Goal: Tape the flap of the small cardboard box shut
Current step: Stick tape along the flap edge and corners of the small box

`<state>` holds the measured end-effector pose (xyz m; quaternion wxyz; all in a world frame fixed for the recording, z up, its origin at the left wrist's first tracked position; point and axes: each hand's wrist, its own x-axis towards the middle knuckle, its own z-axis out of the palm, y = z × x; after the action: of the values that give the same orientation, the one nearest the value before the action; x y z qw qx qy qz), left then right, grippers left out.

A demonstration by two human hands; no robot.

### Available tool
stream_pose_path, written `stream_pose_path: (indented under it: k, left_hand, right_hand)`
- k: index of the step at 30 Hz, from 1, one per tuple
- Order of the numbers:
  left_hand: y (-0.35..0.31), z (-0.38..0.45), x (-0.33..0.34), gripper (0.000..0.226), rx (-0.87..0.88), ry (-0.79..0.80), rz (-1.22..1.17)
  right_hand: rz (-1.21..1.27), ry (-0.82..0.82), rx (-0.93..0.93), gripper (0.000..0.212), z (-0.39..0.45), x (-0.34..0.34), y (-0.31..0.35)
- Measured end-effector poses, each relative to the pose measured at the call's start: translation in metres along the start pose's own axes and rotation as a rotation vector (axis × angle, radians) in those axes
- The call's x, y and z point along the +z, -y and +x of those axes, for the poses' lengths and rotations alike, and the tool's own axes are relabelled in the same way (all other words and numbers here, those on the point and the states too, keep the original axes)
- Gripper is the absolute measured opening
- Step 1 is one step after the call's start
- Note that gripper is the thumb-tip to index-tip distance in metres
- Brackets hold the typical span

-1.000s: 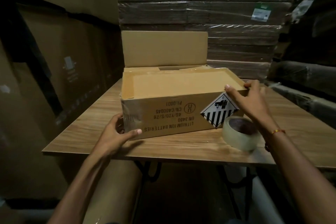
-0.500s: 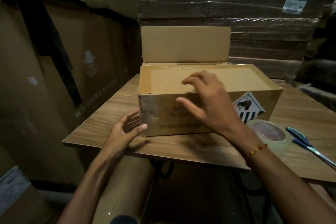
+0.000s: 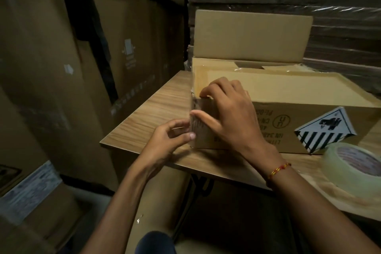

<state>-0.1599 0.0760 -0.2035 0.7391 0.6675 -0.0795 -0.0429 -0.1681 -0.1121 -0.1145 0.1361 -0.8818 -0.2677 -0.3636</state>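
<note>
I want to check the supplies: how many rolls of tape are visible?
1. The tape roll lies flat on the table, at the right, in front of the cardboard box. Others may be out of view.

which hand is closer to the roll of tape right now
Right. The right hand presses the box's left corner; the left hand sits further left of the tape roll.

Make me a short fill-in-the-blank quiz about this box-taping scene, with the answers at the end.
1. Both hands work at the box's near ____ corner.
2. The tape roll lies on the ____, right of the box.
3. The box's rear flap stands ____.
4. The right hand has a ____ on its wrist.

Answers: left; table; upright; bracelet
</note>
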Motion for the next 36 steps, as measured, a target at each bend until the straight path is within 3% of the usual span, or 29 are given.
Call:
stream_pose_path:
  k: [10,13,22,36]
  left_hand:
    - [-0.007,0.005,0.016,0.041,0.179,-0.173,0.322]
    - [-0.007,0.006,0.019,0.043,0.207,-0.204,0.36]
    - [-0.005,0.002,0.015,0.047,0.192,-0.18,0.342]
    - [-0.006,-0.003,0.008,0.039,-0.041,-0.141,0.109]
  right_hand:
    - [0.001,-0.091,0.036,0.052,0.003,0.008,0.005]
    - [0.035,-0.148,0.073,0.043,0.004,0.01,0.009]
    - [0.159,-0.134,0.121,0.027,0.006,0.005,0.006]
    - [0.264,-0.011,0.123,0.021,0.015,-0.009,-0.002]
